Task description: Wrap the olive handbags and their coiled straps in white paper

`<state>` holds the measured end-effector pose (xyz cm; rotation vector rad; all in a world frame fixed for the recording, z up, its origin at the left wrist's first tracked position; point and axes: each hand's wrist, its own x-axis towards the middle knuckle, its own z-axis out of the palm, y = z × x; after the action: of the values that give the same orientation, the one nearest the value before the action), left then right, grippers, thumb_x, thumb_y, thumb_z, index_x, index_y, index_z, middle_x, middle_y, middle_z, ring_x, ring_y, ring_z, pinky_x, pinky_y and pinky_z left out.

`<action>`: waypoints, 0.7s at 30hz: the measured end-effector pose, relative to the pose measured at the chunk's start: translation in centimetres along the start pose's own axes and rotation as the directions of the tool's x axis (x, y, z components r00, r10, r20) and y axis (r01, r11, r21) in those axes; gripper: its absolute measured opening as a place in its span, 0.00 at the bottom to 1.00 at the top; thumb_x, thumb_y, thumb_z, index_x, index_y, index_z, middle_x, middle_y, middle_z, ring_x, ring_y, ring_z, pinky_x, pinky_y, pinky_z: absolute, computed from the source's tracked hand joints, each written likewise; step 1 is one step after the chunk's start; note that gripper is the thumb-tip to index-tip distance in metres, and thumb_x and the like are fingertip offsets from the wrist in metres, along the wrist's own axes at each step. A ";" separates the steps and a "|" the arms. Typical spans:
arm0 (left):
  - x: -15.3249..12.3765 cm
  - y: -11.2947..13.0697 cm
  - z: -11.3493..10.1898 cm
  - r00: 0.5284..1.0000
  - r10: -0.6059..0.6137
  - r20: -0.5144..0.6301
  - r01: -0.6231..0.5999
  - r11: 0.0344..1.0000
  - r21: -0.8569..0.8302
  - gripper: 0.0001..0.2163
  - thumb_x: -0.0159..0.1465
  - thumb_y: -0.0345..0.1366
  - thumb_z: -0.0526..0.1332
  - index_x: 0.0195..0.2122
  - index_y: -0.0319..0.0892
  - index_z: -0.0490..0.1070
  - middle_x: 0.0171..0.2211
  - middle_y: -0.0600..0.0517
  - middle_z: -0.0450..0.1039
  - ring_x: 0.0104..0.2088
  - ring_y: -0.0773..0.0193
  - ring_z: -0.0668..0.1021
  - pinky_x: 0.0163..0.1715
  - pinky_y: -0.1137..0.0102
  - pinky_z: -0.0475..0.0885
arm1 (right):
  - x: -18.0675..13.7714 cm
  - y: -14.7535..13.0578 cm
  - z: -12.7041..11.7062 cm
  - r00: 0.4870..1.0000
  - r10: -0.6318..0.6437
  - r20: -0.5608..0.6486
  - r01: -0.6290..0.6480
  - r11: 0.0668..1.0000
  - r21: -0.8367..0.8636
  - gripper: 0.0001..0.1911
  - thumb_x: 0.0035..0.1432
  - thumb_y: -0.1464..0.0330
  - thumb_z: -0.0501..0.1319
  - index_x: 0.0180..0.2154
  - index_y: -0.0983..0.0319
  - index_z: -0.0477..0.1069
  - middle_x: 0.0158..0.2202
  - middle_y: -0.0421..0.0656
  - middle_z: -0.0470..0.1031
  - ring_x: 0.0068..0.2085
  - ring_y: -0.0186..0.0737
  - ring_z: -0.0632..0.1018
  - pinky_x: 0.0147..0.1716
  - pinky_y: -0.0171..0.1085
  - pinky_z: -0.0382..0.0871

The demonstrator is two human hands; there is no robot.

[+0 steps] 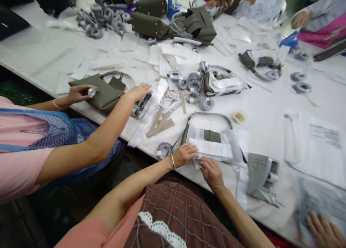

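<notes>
Here the left hand (185, 154) lies half curled, pressing on the white paper (213, 149). The right hand (212, 172) pinches the paper's bottom edge. The paper sits on the table (270, 118), wrapped around a green bag (212, 135), near a grey roll (164, 149).

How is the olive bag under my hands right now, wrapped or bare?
Mostly wrapped: white paper covers the olive bag, only a strip and its handle showing. Left hand and right hand rest on the paper.

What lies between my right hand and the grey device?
White paper strips lie there, seen in the head view, between right hand and grey device.
</notes>
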<state>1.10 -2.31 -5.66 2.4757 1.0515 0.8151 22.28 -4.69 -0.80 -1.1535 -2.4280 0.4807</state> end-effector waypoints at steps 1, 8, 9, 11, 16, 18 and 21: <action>0.0 0.0 0.1 1.000 0.000 0.010 -0.001 1.000 0.012 0.11 0.70 0.31 0.52 0.46 0.43 0.74 0.53 0.50 0.74 0.59 0.60 0.70 0.61 0.59 0.63 | -0.2 -0.4 0.2 1.000 -0.016 0.001 0.016 0.999 0.032 0.08 0.63 0.75 0.55 0.38 0.58 0.70 0.40 0.44 0.77 0.43 0.42 0.75 0.45 0.42 0.69; 0.5 -0.7 -0.1 0.998 0.045 0.048 -0.048 0.997 0.062 0.10 0.70 0.33 0.53 0.44 0.43 0.75 0.52 0.49 0.74 0.58 0.59 0.71 0.60 0.58 0.63 | -1.6 -2.5 1.2 0.996 0.051 0.069 -0.061 0.988 0.144 0.08 0.64 0.74 0.53 0.40 0.59 0.70 0.37 0.45 0.78 0.40 0.39 0.78 0.40 0.38 0.75; 0.6 -0.9 -0.2 0.998 0.053 0.046 -0.056 0.997 0.061 0.10 0.70 0.33 0.53 0.44 0.43 0.75 0.52 0.49 0.75 0.57 0.60 0.72 0.60 0.58 0.63 | -1.6 -2.8 1.3 0.994 0.070 0.087 -0.082 0.986 0.143 0.08 0.64 0.73 0.53 0.40 0.59 0.70 0.36 0.45 0.77 0.39 0.40 0.78 0.39 0.38 0.75; 0.6 -1.2 -0.4 0.997 0.072 0.031 -0.073 0.996 0.055 0.10 0.70 0.32 0.53 0.44 0.42 0.75 0.51 0.49 0.75 0.57 0.60 0.72 0.60 0.59 0.63 | -1.6 -3.4 1.3 0.990 0.088 0.113 -0.103 0.985 0.139 0.07 0.65 0.72 0.53 0.38 0.59 0.70 0.34 0.44 0.77 0.37 0.39 0.78 0.38 0.37 0.74; 0.2 -1.7 -0.8 0.994 0.108 0.026 -0.109 0.993 0.053 0.09 0.69 0.31 0.55 0.45 0.43 0.74 0.50 0.49 0.75 0.56 0.61 0.72 0.59 0.58 0.63 | -0.3 -4.3 0.8 0.988 0.062 0.141 -0.081 0.987 0.137 0.08 0.65 0.70 0.52 0.37 0.58 0.69 0.31 0.43 0.75 0.33 0.38 0.76 0.33 0.35 0.72; 0.1 -1.5 -0.8 0.994 0.107 0.031 -0.108 0.992 0.068 0.08 0.69 0.31 0.56 0.45 0.42 0.73 0.49 0.48 0.75 0.56 0.61 0.72 0.59 0.58 0.63 | 1.0 -4.2 0.1 0.989 0.018 0.144 -0.034 0.994 0.107 0.08 0.65 0.71 0.52 0.36 0.58 0.69 0.31 0.43 0.74 0.34 0.39 0.75 0.35 0.37 0.71; -0.1 -1.0 -0.7 0.997 0.079 0.011 -0.079 0.993 0.084 0.07 0.69 0.31 0.56 0.44 0.42 0.73 0.45 0.49 0.76 0.54 0.62 0.73 0.59 0.58 0.63 | 3.3 -3.6 -0.7 0.993 -0.023 0.114 0.020 0.999 0.027 0.08 0.64 0.71 0.53 0.34 0.58 0.69 0.37 0.46 0.75 0.42 0.44 0.74 0.44 0.44 0.69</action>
<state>0.07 -1.70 -5.69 2.6036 1.0105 0.7992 18.40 -4.14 2.14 -1.1163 -2.5209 0.5850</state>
